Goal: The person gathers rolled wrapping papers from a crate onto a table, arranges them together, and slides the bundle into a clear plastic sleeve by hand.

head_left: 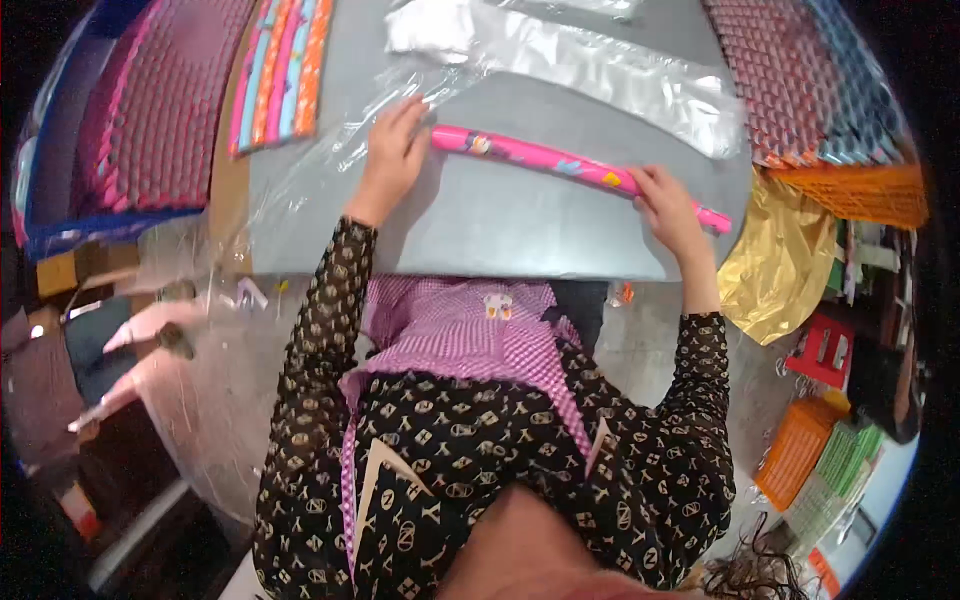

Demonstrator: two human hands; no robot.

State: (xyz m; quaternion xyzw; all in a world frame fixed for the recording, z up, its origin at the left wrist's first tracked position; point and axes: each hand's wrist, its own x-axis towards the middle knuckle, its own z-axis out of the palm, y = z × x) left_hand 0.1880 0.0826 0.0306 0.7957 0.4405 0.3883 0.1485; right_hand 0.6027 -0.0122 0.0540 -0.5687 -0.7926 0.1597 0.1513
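A long pink roll with small cartoon prints lies across the grey table. My left hand rests on its left end, fingers spread over the roll and over a clear plastic sheet. My right hand presses down near the roll's right end, fingers curled over it. Both sleeves are black with a tan pattern.
Clear plastic bags lie at the table's far side. Stacks of patterned rolls sit at the left and right, striped rolls between. Gold foil hangs at the right edge. Orange crates stand lower right. Another person's feet show at left.
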